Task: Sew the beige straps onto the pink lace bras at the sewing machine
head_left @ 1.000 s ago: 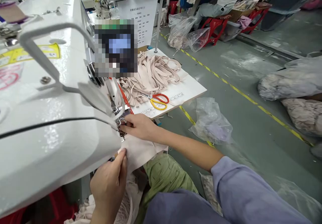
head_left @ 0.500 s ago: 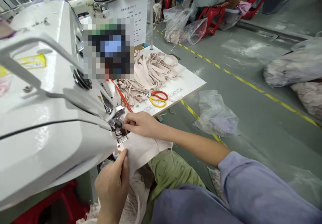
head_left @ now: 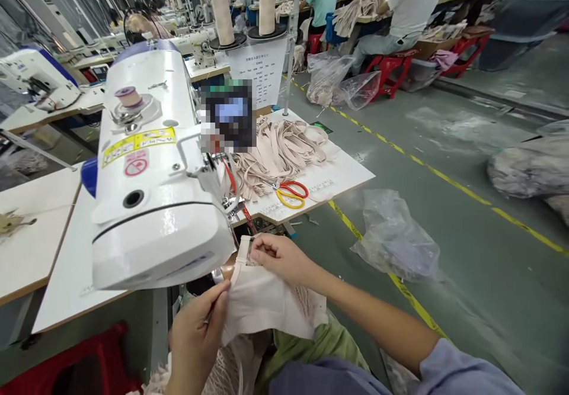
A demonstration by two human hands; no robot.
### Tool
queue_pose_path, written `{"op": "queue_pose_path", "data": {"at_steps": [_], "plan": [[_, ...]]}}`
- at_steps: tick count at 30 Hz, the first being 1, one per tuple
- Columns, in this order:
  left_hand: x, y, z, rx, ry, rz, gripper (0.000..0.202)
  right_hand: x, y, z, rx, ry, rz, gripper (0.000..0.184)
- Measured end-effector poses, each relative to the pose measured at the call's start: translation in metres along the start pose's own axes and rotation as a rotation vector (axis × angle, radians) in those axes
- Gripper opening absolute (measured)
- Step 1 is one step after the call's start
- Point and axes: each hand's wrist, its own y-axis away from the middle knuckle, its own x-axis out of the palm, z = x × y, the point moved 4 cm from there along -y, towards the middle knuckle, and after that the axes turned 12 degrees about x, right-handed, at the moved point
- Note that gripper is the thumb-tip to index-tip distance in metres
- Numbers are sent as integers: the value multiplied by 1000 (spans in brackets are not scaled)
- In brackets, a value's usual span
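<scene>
A pale pink fabric piece (head_left: 267,303) hangs in front of the white sewing machine (head_left: 151,170), off the needle area. My left hand (head_left: 195,336) pinches its lower left edge, fingers closed on the cloth. My right hand (head_left: 278,256) grips the top edge of the same piece, just below the machine's head, fingers curled on the strap-like band there. More pink cloth (head_left: 222,371) lies in my lap over green trousers (head_left: 306,347).
A heap of pink straps (head_left: 280,146) and red-and-yellow scissors (head_left: 291,193) lie on the white table (head_left: 342,173) right of the machine. Plastic bags (head_left: 391,235) sit on the floor by a yellow line. Other people sew at the far tables.
The camera has pulled back and up. Both hands have drawn the fabric away from the presser foot toward me; the piece now hangs free below the machine head.
</scene>
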Motion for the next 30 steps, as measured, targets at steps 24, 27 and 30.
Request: {"op": "queue_pose_path", "data": {"at_steps": [24,27,30], "plan": [[106,26,33,-291,778,256,53,24,86,-42,-127,24,327,65],[134,32,10,-383,1085,394,61,14,62,-19,-185,264,455,57],[136,34,7,-469,1250,380,66,-35,-7,-6,-24,487,-84,41]]}}
